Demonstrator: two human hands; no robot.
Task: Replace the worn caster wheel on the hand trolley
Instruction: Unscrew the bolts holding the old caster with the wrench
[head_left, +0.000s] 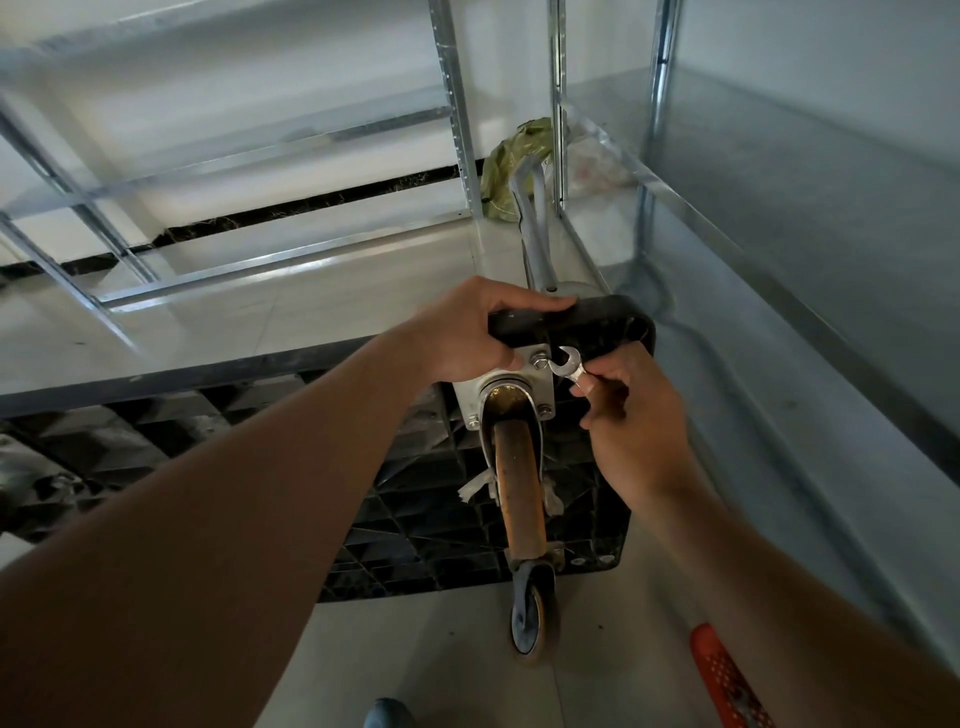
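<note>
Hand trolley (291, 436): black ribbed plastic deck, turned up on its side on the tiled floor, underside facing the camera. Judged bulky but manageable, stiff, apt to tip or slide on tile; best steadied by the deck's top edge.

Metal shelving (779, 218): galvanised uprights and shelves, close beside the trolley on the right and behind it.

Caster wheel (519, 488): worn orange tread in a steel fork, standing out from the deck underside near its top right corner. Swivels, so a poor handhold; judged moderately heavy once freed, to be held by fork or plate.

Mounting plate (540, 384): bright steel, bolted flat to the deck. Rigid.

Left hand (467, 332): fingers curled over the deck's top edge just above the plate, gripping it.

Right hand (623, 400): fingers pinching the shank of the spanner, near the plate's right side.

Open-ended spanner (569, 364): small, chromed, likely slippery; its mouth sits just beside the upper bolt (540, 360), apparently not yet seated.

Bolts: small, hexagonal, easily dropped when loosened.
</note>
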